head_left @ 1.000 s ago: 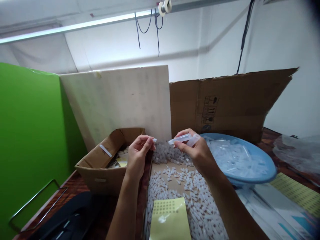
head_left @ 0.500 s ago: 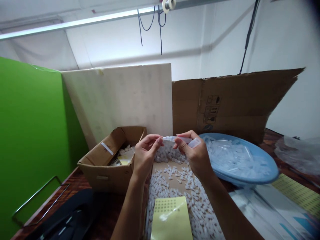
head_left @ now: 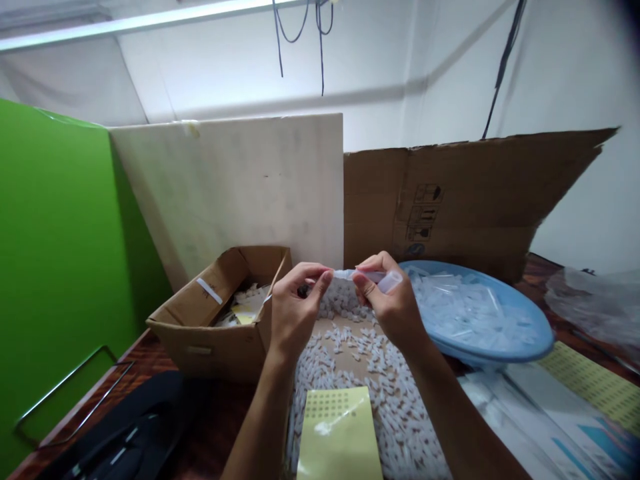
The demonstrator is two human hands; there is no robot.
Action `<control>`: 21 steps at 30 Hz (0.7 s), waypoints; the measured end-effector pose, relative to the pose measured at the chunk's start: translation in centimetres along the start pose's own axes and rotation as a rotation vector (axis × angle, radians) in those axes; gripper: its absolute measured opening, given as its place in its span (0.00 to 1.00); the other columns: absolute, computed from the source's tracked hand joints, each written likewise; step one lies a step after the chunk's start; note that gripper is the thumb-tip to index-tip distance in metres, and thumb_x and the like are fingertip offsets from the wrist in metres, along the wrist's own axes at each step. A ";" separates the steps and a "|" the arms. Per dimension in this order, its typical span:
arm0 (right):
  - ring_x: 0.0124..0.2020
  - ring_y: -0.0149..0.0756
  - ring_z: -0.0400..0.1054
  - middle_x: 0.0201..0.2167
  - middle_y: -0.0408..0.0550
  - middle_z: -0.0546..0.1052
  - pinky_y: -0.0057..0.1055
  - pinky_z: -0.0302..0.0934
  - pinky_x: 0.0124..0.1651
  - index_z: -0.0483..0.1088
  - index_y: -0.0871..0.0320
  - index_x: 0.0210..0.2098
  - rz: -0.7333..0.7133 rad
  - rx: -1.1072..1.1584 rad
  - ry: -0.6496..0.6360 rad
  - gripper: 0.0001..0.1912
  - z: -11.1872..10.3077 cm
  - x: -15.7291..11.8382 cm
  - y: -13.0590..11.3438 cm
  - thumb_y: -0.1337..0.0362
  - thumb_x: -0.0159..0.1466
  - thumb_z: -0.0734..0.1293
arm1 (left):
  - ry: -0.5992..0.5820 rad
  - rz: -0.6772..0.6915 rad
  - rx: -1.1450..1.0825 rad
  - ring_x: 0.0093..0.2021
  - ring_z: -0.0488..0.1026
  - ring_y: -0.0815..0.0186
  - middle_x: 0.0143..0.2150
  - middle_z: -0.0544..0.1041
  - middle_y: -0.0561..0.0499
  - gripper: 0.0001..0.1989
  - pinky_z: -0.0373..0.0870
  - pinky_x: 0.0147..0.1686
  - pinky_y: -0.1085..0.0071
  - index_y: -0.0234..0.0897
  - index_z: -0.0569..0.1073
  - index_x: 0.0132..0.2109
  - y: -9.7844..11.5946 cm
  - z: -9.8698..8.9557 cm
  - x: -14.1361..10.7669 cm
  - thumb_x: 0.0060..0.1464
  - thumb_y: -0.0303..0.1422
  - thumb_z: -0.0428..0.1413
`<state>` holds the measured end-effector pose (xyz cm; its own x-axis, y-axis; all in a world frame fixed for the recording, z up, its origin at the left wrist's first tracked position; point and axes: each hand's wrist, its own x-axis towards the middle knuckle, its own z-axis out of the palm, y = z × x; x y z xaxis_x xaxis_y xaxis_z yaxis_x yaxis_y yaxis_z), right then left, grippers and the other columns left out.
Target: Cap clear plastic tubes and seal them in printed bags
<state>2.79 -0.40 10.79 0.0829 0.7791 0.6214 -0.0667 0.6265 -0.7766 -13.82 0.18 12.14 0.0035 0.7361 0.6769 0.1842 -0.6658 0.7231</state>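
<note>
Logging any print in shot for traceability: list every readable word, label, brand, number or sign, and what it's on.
No legible words, brands or numbers.
Umbrella sign: brown cardboard panel.
Upward-arrows sign: same panel.
Glass sign: same panel.
Round mark below: too blurred.
Rows of marks on front yellow sheet and right-hand yellow sheet: too small.

The big brown cardboard has picture signs on it: an umbrella, arrows pointing up, and a glass. The front yellow sheet has rows of dark marks, too small to read.
</note>
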 end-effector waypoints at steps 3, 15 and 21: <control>0.24 0.29 0.60 0.28 0.38 0.66 0.29 0.56 0.26 0.65 0.54 0.36 -0.030 -0.047 0.033 0.11 0.1 0.1 0.4 0.57 0.67 0.71 | 0.031 -0.024 0.048 0.39 0.76 0.62 0.38 0.81 0.50 0.08 0.71 0.38 0.70 0.40 0.81 0.38 0.1 0.4 -0.2 0.61 0.39 0.62; 0.29 0.34 0.67 0.28 0.42 0.74 0.32 0.59 0.32 0.71 0.55 0.33 -0.020 -0.395 0.035 0.06 -0.4 0.7 0.3 0.62 0.63 0.72 | -0.120 -0.095 0.100 0.35 0.78 0.62 0.34 0.84 0.48 0.10 0.72 0.35 0.71 0.38 0.83 0.37 -2.6 0.5 0.4 0.60 0.38 0.62; 0.23 0.31 0.59 0.38 0.46 0.74 0.34 0.53 0.27 0.72 0.45 0.53 -0.270 0.028 0.298 0.18 -6.3 1.0 -3.3 0.54 0.63 0.71 | -0.217 -0.196 0.420 0.41 0.80 0.62 0.45 0.84 0.45 0.15 0.76 0.44 0.69 0.37 0.79 0.53 -10.0 0.4 -0.1 0.65 0.30 0.52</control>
<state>9.33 -1.80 13.33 0.3852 0.5485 0.7422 -0.0297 0.8112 -0.5840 -15.30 6.85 4.79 0.1251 0.8802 0.4578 0.5807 -0.4391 0.6856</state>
